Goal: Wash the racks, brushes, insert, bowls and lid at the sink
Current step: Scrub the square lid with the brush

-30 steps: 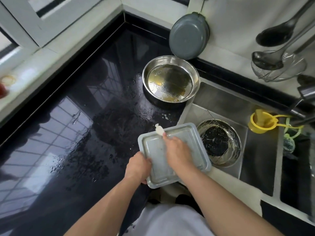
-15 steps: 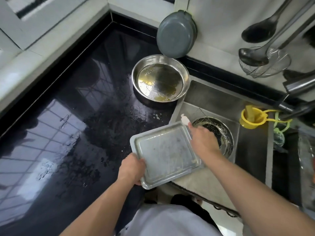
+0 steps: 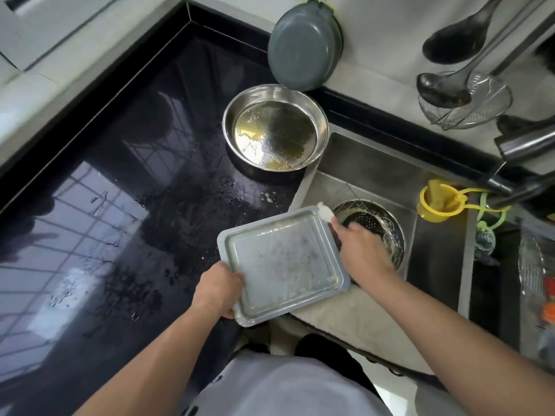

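A grey rectangular tray-shaped insert (image 3: 282, 262) with soapy smears is held flat over the sink's left edge. My left hand (image 3: 217, 291) grips its near left corner. My right hand (image 3: 362, 250) is at its right edge, closed on a small white scrubber (image 3: 326, 212) whose tip pokes out at the tray's far right corner. A steel bowl (image 3: 274, 130) with oily yellowish liquid stands on the wet black counter behind. Inside the sink (image 3: 360, 163) sits a round perforated steel strainer basket (image 3: 381, 223), partly hidden by my right hand.
A grey lidded pan (image 3: 303, 46) hangs on the wall above the bowl. Ladles and a wire skimmer (image 3: 462, 97) hang at right. A yellow funnel (image 3: 438, 202) rests on the sink's right rim beside the dark faucet (image 3: 522, 145). The black counter (image 3: 120, 205) is wet.
My right hand slid with the scrubber from the middle of the tray out to its right edge. The tray turned slightly and shifted toward the sink, still held by my left hand.
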`<state>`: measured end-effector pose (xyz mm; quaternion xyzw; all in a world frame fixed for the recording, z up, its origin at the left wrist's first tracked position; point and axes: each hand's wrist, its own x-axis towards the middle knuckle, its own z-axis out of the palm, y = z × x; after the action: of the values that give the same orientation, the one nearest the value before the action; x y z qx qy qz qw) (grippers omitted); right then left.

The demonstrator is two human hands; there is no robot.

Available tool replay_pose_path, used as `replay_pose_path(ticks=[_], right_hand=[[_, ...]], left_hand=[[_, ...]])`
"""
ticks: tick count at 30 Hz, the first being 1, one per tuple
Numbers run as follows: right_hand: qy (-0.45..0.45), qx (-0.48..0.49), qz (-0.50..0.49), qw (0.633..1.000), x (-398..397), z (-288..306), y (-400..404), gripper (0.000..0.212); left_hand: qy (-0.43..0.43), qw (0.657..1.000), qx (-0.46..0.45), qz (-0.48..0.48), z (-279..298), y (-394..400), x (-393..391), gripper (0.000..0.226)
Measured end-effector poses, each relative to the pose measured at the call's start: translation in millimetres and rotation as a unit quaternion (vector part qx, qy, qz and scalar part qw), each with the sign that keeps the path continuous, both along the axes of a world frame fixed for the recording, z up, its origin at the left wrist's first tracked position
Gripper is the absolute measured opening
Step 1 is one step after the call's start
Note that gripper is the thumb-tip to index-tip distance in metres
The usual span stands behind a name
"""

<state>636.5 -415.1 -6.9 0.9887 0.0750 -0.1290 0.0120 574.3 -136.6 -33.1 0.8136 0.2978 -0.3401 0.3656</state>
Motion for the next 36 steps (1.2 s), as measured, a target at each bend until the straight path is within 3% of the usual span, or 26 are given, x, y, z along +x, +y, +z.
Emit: replay_pose_path(ticks=[4, 11, 18, 24, 30, 36], right_hand=[[-0.003, 0.030, 0.007, 1.000, 9.9, 2.6, 2.4, 0.069], [0.093, 0.027, 0.028, 0.995, -47.1, 10.3, -45.7, 0.056], [0.083, 0.094, 0.052, 0.991, 62.9, -7.6, -8.7, 0.045], [0.170, 0.090, 0.122, 0.974, 13.7, 14.6, -56.8, 0.050], [0.088, 0.041, 0.174, 0.980, 62.8, 16.0, -51.3, 0.049], [0.167, 0.050, 0.210, 0.962, 40.7, 6.9, -84.1, 0.058]], left_hand=[[0.009, 1.000, 0.000, 0.009, 0.3, -1.4, -0.1, 0.019], [0.019, 1.000, 0.000, 0.020, -1.6, -0.3, 1.5, 0.019], [0.020, 0.999, 0.000, 0.039, -1.7, -2.7, 2.5, 0.016], [0.024, 0.999, 0.022, -0.016, 1.8, -0.2, 9.6, 0.014], [0.027, 0.999, 0.028, -0.021, 4.1, -3.0, 10.3, 0.014], [0.031, 0.999, 0.031, -0.006, -1.9, -0.6, 11.3, 0.019]])
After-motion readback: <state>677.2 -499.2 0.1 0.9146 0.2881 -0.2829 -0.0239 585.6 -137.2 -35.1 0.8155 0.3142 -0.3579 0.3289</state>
